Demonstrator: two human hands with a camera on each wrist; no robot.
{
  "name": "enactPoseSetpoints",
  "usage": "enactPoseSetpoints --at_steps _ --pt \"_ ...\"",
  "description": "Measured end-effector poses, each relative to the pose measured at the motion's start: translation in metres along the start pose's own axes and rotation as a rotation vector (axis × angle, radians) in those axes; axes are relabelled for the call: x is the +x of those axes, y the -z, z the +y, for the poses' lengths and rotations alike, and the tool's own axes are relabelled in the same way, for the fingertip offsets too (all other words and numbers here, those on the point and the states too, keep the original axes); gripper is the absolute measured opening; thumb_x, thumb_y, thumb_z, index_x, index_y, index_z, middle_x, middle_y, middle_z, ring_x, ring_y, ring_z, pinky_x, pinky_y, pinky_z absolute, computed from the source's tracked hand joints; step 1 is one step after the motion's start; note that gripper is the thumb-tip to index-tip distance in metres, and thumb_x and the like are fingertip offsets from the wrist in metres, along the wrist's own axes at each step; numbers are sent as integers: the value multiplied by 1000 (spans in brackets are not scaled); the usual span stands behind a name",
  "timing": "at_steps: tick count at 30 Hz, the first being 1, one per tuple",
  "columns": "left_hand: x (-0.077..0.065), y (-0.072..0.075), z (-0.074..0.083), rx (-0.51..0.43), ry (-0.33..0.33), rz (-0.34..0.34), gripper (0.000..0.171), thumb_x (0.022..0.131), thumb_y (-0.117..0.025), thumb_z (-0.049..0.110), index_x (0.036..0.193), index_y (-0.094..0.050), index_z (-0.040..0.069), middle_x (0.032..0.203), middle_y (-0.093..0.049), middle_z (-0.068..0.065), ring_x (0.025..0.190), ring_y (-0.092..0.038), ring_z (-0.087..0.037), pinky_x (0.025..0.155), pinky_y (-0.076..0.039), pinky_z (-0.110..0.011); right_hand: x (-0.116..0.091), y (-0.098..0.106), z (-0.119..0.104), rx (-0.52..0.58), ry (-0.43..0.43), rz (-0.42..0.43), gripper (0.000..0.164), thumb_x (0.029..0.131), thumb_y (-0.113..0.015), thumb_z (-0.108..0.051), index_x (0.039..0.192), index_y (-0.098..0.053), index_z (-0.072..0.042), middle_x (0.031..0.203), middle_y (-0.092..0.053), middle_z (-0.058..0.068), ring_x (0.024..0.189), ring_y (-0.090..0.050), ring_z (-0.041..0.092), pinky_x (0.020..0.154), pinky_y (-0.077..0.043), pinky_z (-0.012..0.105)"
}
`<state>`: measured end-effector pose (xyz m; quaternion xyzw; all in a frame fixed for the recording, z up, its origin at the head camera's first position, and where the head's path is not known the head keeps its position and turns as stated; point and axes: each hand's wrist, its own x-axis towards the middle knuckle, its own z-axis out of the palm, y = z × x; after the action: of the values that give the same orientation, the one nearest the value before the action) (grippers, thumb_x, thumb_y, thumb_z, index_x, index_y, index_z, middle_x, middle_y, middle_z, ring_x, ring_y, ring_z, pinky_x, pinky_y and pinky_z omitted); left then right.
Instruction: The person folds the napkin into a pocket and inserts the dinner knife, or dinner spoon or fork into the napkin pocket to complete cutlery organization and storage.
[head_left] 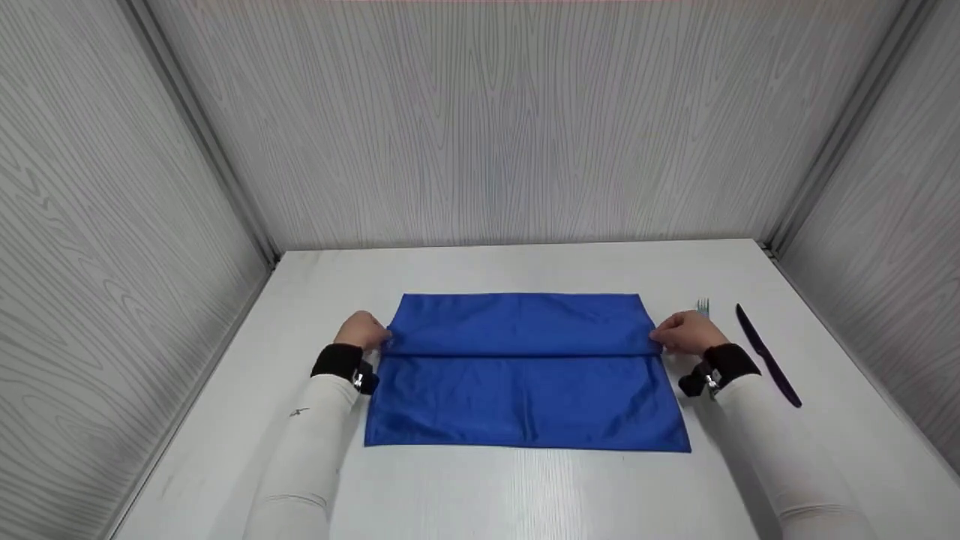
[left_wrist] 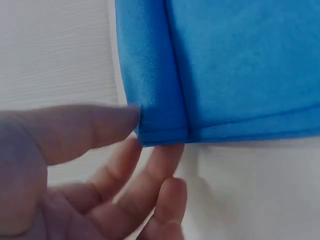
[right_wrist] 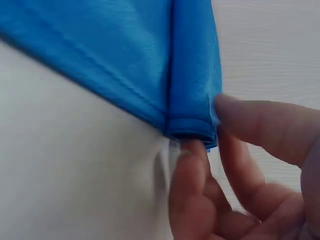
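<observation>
A blue cloth [head_left: 517, 401] lies spread on the white table, a fold running straight across its middle from side to side. At the left end of the fold, my left hand [head_left: 362, 331] pinches the cloth edge; in the left wrist view the thumb [left_wrist: 107, 122] is on the folded strip [left_wrist: 155, 95] and the fingertips are partly hidden beneath. My right hand [head_left: 688, 332] grips the opposite end. In the right wrist view, the folded layers [right_wrist: 192, 100] are held at their outer edge by thumb and fingers, one fingertip against the open end.
A fork [head_left: 703, 306], mostly hidden by the right hand, lies right of the cloth. Further right is a dark knife [head_left: 765, 352], close to the right forearm. Grey wood-grain panels [head_left: 480, 127] stand at the back and both sides of the table [head_left: 480, 495].
</observation>
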<state>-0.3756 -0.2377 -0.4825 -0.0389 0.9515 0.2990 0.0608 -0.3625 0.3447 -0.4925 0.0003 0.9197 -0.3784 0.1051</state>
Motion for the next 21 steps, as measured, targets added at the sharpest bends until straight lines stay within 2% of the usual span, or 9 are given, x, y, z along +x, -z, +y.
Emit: enactPoseSetpoints --at_steps 2,4,6,8,11,12,15,18,21 --pt "9 0 4 34 29 19 39 97 -59 17 112 -70 -17 116 -71 -32 111 -68 -43 104 -53 -48 7 3 -4 -25 -18 50 43 103 -65 -27 118 -65 13 103 -75 23 85 -70 19 71 -53 27" --pt "18 -2 10 38 58 39 46 100 -54 20 123 -64 -20 132 -64 -36 126 -62 -47 110 -49 -50 16 4 -9 -67 -33 112 50 105 -61 -30 122 -64 17 110 -73 31 88 -70 24 72 -53 30" --pt "28 -6 15 34 92 42 46 101 -52 20 124 -63 -18 134 -63 -35 127 -62 -45 111 -48 -50 26 2 -14 -101 -50 148 49 105 -60 -28 118 -66 19 104 -74 30 85 -69 25 74 -53 33" --pt "36 -12 19 34 118 50 43 100 -52 19 123 -65 -15 134 -65 -33 126 -63 -44 110 -49 -50 36 -3 -18 -152 -60 169 46 103 -60 -27 101 -70 18 89 -72 26 80 -66 27 77 -54 39" --pt "44 -22 25 38 156 58 39 101 -54 17 124 -66 -12 136 -66 -30 128 -61 -44 113 -46 -51 49 -12 -20 -212 -72 190 40 100 -65 -26 77 -64 7 74 -64 17 75 -62 30 81 -54 48" --pt "46 -25 27 42 162 63 39 101 -55 16 126 -66 -11 137 -65 -30 129 -59 -46 114 -44 -52 53 -15 -20 -226 -73 193 38 98 -67 -25 75 -62 4 74 -62 16 75 -61 31 82 -54 50" --pt "49 -33 29 55 186 73 41 102 -58 17 132 -64 -10 140 -63 -30 132 -54 -51 114 -41 -56 61 -20 -17 -243 -69 203 35 94 -71 -22 79 -64 8 80 -67 23 77 -62 34 87 -55 54" --pt "50 -37 27 35 206 72 42 102 -59 17 136 -62 -9 143 -61 -31 135 -51 -52 113 -42 -57 66 -21 -12 -241 -52 229 29 91 -70 -18 79 -66 9 84 -69 23 78 -61 33 86 -55 53" --pt "50 -35 23 -12 182 92 38 100 -55 14 125 -65 -12 137 -64 -32 128 -58 -48 110 -47 -55 67 -21 -9 -190 -28 278 28 88 -66 -17 73 -66 6 77 -68 18 76 -61 34 81 -55 51"
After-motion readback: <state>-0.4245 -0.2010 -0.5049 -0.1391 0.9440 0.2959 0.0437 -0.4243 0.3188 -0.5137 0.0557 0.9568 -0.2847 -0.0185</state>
